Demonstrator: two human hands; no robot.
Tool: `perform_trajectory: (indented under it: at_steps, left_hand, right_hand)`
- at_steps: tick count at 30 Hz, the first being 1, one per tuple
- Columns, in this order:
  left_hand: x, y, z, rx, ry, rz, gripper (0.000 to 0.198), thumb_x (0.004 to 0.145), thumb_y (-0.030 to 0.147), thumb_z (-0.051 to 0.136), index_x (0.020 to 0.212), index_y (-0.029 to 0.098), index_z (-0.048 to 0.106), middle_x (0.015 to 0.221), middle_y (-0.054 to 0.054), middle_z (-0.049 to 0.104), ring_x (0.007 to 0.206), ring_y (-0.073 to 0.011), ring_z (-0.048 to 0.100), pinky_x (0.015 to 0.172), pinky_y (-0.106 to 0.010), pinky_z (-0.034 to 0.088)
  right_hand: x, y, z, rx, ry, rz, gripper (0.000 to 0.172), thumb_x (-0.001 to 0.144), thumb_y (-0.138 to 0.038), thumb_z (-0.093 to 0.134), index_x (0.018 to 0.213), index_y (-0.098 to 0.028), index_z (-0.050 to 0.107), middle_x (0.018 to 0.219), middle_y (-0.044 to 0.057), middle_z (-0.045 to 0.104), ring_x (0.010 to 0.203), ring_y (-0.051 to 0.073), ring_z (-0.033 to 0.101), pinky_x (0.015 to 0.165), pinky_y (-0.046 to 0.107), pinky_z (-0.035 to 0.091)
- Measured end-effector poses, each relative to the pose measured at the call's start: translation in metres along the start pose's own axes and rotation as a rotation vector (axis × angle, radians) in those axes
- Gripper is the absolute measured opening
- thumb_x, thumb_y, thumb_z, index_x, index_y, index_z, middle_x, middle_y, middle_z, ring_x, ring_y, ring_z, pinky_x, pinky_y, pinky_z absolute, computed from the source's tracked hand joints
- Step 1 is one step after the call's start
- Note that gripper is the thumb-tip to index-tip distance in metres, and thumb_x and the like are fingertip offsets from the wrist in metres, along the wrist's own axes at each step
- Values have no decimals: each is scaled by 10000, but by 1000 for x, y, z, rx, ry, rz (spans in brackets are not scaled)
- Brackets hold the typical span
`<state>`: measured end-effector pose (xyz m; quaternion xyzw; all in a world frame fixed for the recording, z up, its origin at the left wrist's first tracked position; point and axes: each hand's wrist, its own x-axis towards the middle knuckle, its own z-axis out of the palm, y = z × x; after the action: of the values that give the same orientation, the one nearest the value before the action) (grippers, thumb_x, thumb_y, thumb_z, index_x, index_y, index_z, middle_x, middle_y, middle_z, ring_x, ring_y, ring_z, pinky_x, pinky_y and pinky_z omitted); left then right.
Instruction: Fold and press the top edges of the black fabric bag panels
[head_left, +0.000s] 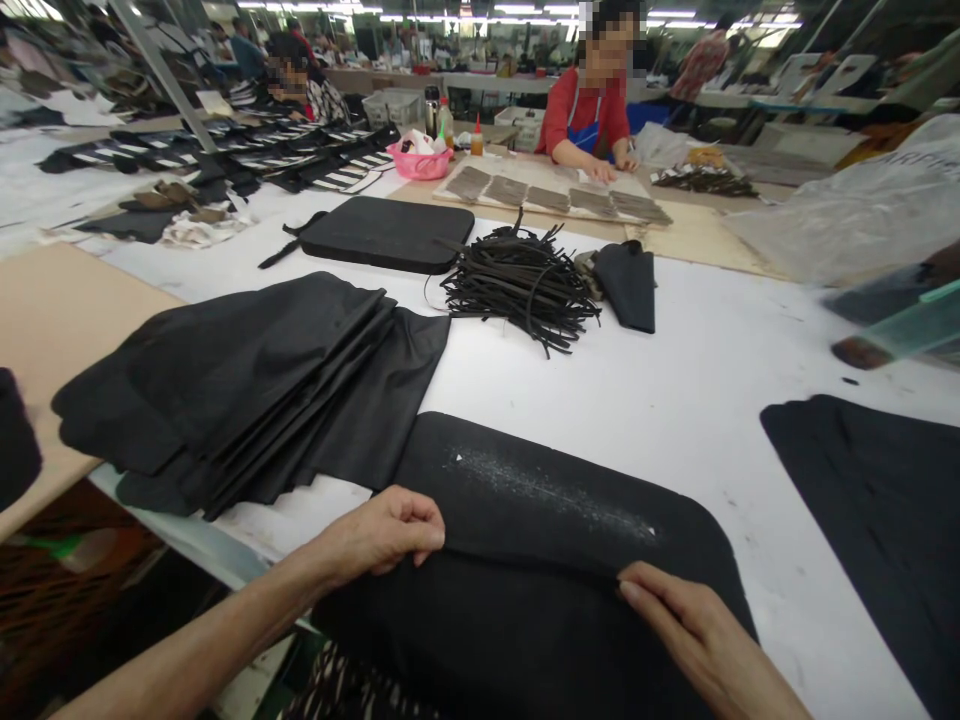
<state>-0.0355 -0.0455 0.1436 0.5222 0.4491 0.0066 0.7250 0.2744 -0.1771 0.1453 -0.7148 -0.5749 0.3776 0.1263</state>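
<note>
In front of me a black panel [517,480] with rounded corners lies on the white table. A whitish, speckled streak runs along it between two small white marks. Over its nearer part lies a black sheet [525,630], which hangs down toward my lap. My left hand [401,530] is closed in a pinch on the sheet's far edge, left of the streak. At the right end of that edge, my right hand [675,605] pinches the sheet between thumb and fingers. The sheet's edge stretches between the two hands, just below the streak.
Fanned black sheets [247,370] lie to the left. Farther back are a stack of black panels [386,232], a heap of black strips [525,280] and a dark folded piece [626,288]. More black sheets [877,500] lie right. A person in red [589,110] works across the table.
</note>
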Motion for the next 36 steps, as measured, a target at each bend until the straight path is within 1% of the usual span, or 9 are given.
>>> perform_trajectory:
  at_steps: [3, 5, 8, 13, 17, 21, 25, 31, 36]
  left_hand:
    - [-2, 7, -2, 94, 42, 10, 183, 692, 328, 527, 766, 165, 566, 575, 57, 492, 387, -59, 249, 356, -200, 153]
    - [-1, 9, -4, 165, 74, 41, 183, 675, 296, 519, 772, 158, 589, 588, 45, 518, 432, -75, 319, 399, -201, 213]
    - [7, 9, -7, 262, 214, 149, 144, 664, 266, 505, 667, 146, 585, 579, 25, 528, 552, -112, 424, 517, -216, 294]
    - [25, 10, -9, 306, 400, 184, 194, 663, 337, 549, 602, 153, 534, 522, 47, 444, 521, -110, 379, 498, -227, 256]
    - [35, 13, -8, 306, 441, 180, 227, 671, 366, 548, 597, 155, 515, 506, 55, 415, 500, -105, 370, 478, -223, 255]
    - [39, 16, -10, 410, 450, 230, 176, 723, 291, 457, 630, 162, 530, 536, 41, 481, 516, -111, 421, 498, -222, 290]
    - [40, 19, -10, 480, 519, 236, 156, 718, 236, 455, 601, 171, 536, 525, 40, 490, 525, -115, 440, 516, -232, 279]
    - [50, 18, -9, 539, 614, 198, 129, 703, 227, 493, 601, 172, 551, 524, 30, 508, 528, -125, 470, 514, -240, 265]
    - [56, 19, -12, 565, 612, 172, 121, 693, 227, 516, 584, 175, 530, 516, 33, 501, 525, -125, 468, 503, -234, 255]
  right_hand:
    - [2, 0, -5, 45, 6, -3, 340, 841, -479, 405, 690, -224, 572, 664, 4, 591, 641, 176, 541, 567, 218, 408]
    - [2, 3, -8, 66, -2, 13, 340, 841, -475, 391, 681, -221, 552, 636, 2, 565, 613, 168, 521, 560, 224, 396]
    - [3, 12, -12, 99, 14, 41, 354, 841, -468, 364, 642, -214, 511, 604, -3, 514, 605, 160, 498, 580, 235, 375]
    - [12, 37, -10, 182, 132, 208, 376, 777, -528, 441, 602, -205, 519, 546, -16, 456, 555, 146, 424, 521, 251, 315]
    - [18, 53, -7, 246, 223, 297, 424, 719, -593, 486, 556, -202, 505, 502, -19, 438, 507, 137, 389, 480, 253, 290]
    - [17, 59, -9, 271, 205, 281, 440, 701, -627, 473, 573, -209, 525, 537, -2, 476, 525, 152, 437, 492, 251, 345]
    - [17, 58, -10, 320, 176, 288, 450, 700, -644, 453, 607, -215, 546, 568, 10, 505, 535, 163, 469, 486, 252, 369]
    - [21, 54, -10, 117, 308, 303, 406, 697, -620, 464, 661, -231, 577, 545, -6, 544, 543, 182, 515, 501, 258, 380]
    - [23, 53, -9, 12, 289, 357, 436, 715, -640, 394, 659, -241, 558, 543, -19, 522, 566, 183, 508, 519, 265, 374]
